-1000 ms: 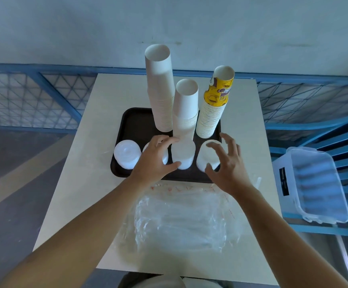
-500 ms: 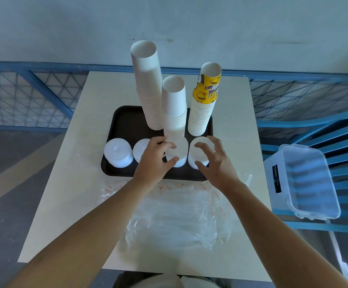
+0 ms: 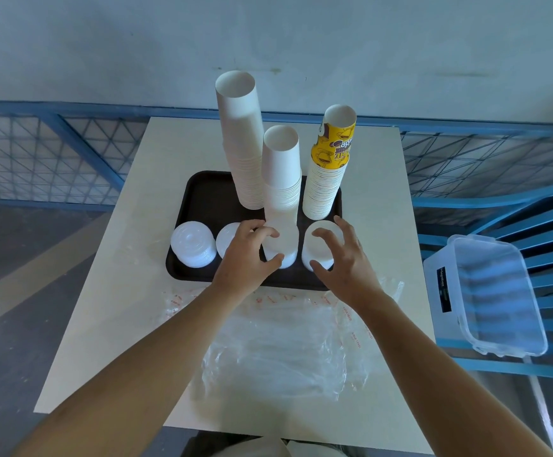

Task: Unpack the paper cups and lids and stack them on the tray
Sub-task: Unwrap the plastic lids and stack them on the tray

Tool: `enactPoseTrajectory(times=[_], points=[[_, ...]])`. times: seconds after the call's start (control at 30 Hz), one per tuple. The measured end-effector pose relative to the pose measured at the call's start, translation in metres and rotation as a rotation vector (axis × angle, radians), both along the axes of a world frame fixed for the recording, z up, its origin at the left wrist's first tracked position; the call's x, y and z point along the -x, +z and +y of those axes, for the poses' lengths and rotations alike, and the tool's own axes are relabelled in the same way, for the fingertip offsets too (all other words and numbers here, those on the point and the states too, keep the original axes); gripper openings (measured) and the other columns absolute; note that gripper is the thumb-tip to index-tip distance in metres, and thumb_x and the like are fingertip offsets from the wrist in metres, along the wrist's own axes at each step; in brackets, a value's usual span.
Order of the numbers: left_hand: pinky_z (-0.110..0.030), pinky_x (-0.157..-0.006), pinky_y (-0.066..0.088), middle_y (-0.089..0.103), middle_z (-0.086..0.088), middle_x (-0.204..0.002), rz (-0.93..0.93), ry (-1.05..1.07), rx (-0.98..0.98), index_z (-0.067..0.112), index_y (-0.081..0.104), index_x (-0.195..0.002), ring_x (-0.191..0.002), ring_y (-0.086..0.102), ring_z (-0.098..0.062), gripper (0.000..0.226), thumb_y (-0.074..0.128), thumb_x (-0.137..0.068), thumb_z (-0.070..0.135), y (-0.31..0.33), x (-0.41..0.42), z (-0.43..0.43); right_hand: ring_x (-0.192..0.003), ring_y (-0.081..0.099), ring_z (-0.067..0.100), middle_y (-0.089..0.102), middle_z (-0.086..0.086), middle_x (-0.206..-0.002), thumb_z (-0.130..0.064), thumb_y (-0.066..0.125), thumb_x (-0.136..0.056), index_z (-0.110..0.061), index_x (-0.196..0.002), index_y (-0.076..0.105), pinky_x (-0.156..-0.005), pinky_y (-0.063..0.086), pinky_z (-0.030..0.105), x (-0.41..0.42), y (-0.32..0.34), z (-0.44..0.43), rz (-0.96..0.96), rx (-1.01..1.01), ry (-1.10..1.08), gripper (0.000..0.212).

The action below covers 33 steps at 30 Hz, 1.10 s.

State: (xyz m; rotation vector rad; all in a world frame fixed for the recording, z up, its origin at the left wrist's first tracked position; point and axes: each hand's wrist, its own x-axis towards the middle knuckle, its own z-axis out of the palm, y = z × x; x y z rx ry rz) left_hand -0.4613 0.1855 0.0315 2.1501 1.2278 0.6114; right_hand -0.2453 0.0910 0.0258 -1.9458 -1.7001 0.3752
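Tray on desk, bearing three cup stacks. Left hand: fingers curled round third lid stack. Right hand: fingers curled round rightmost lid stack.

Left hand and right hand clasp lid stacks.

Left arm: bare, extended forward from lower left. Left hand: palm down, thumb and forefinger curled round a lid stack. Right arm: bare, extended from lower right. Right hand: palm down, fingers spread and arched; grip cannot be told.
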Motion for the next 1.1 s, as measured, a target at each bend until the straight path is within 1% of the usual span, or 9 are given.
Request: enactPoseTrajectory(times=[0.2, 0.4, 0.6, 0.7, 0.77, 0.87, 0.93, 1.03, 1.1], points=[[-0.039, -0.091, 0.058, 0.055, 0.005, -0.129, -0.069, 0.034, -0.047, 0.020, 0.059, -0.123, -0.115, 0.055, -0.011, 0.053, 0.085, -0.081, 0.040, 0.011, 0.003, -0.006, -0.139, 0.044, 0.039, 0.031, 0.011, -0.163, -0.031, 0.079, -0.087, -0.026, -0.140, 0.053, -0.095, 0.053, 0.048, 0.007, 0.012, -0.003, 0.025, -0.062, -0.039, 0.059], [-0.035, -0.091, 0.058, 0.060, -0.001, -0.133, -0.240, 0.195, -0.126, 0.013, 0.053, -0.138, -0.115, 0.061, -0.013, 0.061, 0.078, -0.089, 0.040, 0.039, 0.001, 0.002, -0.145, 0.039, 0.027, 0.037, 0.011, -0.159, -0.028, 0.072, -0.094, -0.013, -0.148, 0.045, -0.110, 0.039, 0.034, 0.004, 0.040, 0.003, 0.207, -0.168, -0.193, 0.062], [-0.033, -0.088, 0.057, 0.054, -0.004, -0.131, -0.279, 0.153, -0.236, 0.020, 0.044, -0.152, -0.110, 0.061, -0.019, 0.077, 0.083, -0.087, 0.030, 0.086, -0.009, 0.034, -0.139, 0.047, 0.030, 0.046, 0.011, -0.150, -0.016, 0.069, -0.091, -0.006, -0.152, 0.038, -0.116, 0.041, 0.047, -0.021, 0.079, 0.035, 0.278, -0.260, -0.295, 0.068], [-0.026, -0.086, 0.055, 0.055, -0.010, -0.129, -0.274, 0.126, -0.335, 0.011, 0.046, -0.151, -0.105, 0.062, -0.021, 0.071, 0.077, -0.089, 0.027, 0.103, -0.013, 0.047, -0.138, 0.047, 0.030, 0.045, 0.011, -0.154, -0.014, 0.069, -0.090, -0.006, -0.153, 0.036, -0.116, 0.040, 0.047, -0.032, 0.098, 0.052, 0.268, -0.271, -0.305, 0.072], [-0.029, -0.083, 0.057, 0.055, -0.010, -0.130, -0.301, 0.171, -0.354, 0.008, 0.046, -0.148, -0.104, 0.061, -0.020, 0.066, 0.074, -0.091, 0.023, 0.110, -0.013, 0.058, -0.136, 0.048, 0.030, 0.045, 0.011, -0.152, -0.015, 0.068, -0.090, -0.006, -0.153, 0.037, -0.115, 0.042, 0.047, -0.037, 0.110, 0.060, 0.273, -0.286, -0.314, 0.071], [-0.044, -0.085, 0.059, 0.048, -0.004, -0.132, -0.337, 0.319, -0.285, 0.011, 0.040, -0.150, -0.109, 0.059, -0.021, 0.073, 0.072, -0.085, 0.023, 0.114, -0.009, 0.081, -0.122, 0.052, 0.032, 0.052, 0.014, -0.136, -0.015, 0.063, -0.087, -0.006, -0.144, 0.046, -0.103, 0.047, 0.054, -0.036, 0.126, 0.067, 0.195, -0.426, -0.324, 0.059], [-0.045, -0.095, 0.057, 0.042, -0.001, -0.135, -0.307, 0.367, -0.165, 0.018, 0.030, -0.157, -0.117, 0.056, -0.021, 0.089, 0.076, -0.081, 0.029, 0.119, -0.006, 0.096, -0.111, 0.054, 0.033, 0.055, 0.014, -0.127, -0.011, 0.061, -0.085, -0.004, -0.134, 0.055, -0.095, 0.048, 0.054, -0.030, 0.137, 0.070, 0.100, -0.556, -0.294, 0.050], [-0.042, -0.111, 0.047, 0.036, -0.006, -0.150, -0.189, 0.323, 0.021, 0.027, 0.013, -0.165, -0.136, 0.047, -0.024, 0.113, 0.087, -0.079, 0.026, 0.127, -0.005, 0.120, -0.105, 0.054, 0.032, 0.058, 0.013, -0.122, -0.007, 0.062, -0.084, -0.005, -0.124, 0.063, -0.092, 0.048, 0.044, -0.012, 0.154, 0.079, 0.051, -0.636, -0.180, 0.040], [-0.042, -0.115, 0.043, 0.035, -0.006, -0.156, -0.143, 0.294, 0.118, 0.028, 0.014, -0.166, -0.142, 0.044, -0.024, 0.115, 0.089, -0.079, 0.025, 0.129, -0.006, 0.133, -0.104, 0.054, 0.029, 0.060, 0.012, -0.120, -0.008, 0.061, -0.084, -0.005, -0.121, 0.066, -0.093, 0.046, 0.037, 0.002, 0.166, 0.090, 0.044, -0.624, -0.093, 0.038]])
